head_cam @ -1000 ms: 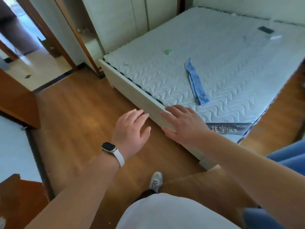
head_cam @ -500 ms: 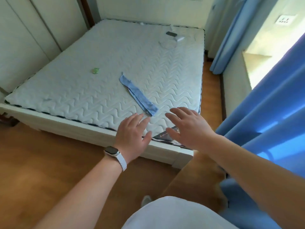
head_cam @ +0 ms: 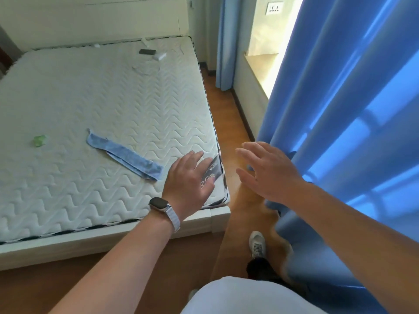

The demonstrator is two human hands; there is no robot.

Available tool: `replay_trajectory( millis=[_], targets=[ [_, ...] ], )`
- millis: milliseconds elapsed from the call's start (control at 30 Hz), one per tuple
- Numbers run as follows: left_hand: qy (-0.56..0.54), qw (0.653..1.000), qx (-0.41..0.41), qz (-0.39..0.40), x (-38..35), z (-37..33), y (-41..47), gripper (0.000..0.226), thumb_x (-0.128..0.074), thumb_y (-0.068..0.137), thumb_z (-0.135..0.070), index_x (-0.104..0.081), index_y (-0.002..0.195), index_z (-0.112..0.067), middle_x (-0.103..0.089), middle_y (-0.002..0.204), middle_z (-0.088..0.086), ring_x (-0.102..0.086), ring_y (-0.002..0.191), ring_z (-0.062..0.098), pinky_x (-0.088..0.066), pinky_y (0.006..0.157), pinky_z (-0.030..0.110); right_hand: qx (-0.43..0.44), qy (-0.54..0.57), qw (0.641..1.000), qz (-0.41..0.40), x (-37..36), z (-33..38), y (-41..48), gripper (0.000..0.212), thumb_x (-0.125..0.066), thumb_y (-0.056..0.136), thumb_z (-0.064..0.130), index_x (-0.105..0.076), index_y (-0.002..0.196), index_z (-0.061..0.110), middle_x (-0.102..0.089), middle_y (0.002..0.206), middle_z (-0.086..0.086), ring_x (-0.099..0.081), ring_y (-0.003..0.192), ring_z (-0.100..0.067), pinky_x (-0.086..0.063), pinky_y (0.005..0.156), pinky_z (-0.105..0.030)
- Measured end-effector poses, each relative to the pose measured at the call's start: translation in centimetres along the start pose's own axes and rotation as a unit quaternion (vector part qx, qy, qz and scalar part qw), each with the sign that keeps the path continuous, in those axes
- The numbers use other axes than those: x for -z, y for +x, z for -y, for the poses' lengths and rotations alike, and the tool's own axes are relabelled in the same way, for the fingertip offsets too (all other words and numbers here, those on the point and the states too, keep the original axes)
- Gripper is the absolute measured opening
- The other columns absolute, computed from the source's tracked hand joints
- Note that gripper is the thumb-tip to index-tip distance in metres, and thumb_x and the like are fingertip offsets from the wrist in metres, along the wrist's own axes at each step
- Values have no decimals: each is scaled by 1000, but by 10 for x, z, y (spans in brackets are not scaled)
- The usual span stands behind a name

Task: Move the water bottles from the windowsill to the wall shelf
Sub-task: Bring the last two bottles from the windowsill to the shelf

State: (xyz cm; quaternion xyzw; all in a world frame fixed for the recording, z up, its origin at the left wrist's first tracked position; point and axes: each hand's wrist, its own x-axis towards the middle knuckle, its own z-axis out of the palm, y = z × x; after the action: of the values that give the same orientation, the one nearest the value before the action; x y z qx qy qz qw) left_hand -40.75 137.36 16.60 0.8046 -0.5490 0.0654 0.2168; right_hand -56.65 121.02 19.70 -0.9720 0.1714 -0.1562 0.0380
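No water bottle shows in this view, and no wall shelf. A sunlit windowsill [head_cam: 260, 64] is partly visible at the upper right, between blue curtains. My left hand [head_cam: 189, 181], with a watch on the wrist, hovers open over the near right corner of the mattress. My right hand [head_cam: 266, 173] is open too, fingers spread, above the wooden floor and just left of the near blue curtain [head_cam: 353, 114]. Both hands are empty.
A bare white mattress [head_cam: 102, 105] on a white bed frame fills the left, with a blue cloth strip [head_cam: 123, 157], a small green item [head_cam: 39, 140] and a dark device [head_cam: 147, 51] on it. A narrow strip of wooden floor [head_cam: 229, 114] runs between bed and window wall.
The view has swung right, from the doorway and bed foot toward the window side. Both hands stay open and empty, now at the bed's right corner near the curtain.
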Motion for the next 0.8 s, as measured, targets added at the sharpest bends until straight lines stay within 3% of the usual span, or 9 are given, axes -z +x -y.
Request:
replay_trajectory(
  millis=[100,400,800],
  targets=[
    [3,1000,3,12,-22,-20,37,44,-69,84,-28,-64,124,-12,-58,132,13,-49,126,36,-38,103,49,-5,25,1000,-11,-5,-48,8,41,-67,89,35,-62,121,11,-60,126,-9,-54,116,-32,-47,87,-46],
    [46,998,34,29,-74,-96,164,46,-72,83,-26,-64,126,-12,-59,133,14,-50,127,37,-35,105,52,33,45,998,16,7,-181,63,46,-51,94,44,-57,129,14,-56,132,-8,-48,125,-30,-41,95,-47],
    [95,992,81,28,-91,-106,239,45,-64,90,-33,-59,131,-17,-54,139,9,-44,133,32,-30,109,48,43,57,997,22,4,-262,111,47,-48,96,46,-53,132,17,-52,139,-7,-45,128,-28,-39,101,-45]
  ],
)
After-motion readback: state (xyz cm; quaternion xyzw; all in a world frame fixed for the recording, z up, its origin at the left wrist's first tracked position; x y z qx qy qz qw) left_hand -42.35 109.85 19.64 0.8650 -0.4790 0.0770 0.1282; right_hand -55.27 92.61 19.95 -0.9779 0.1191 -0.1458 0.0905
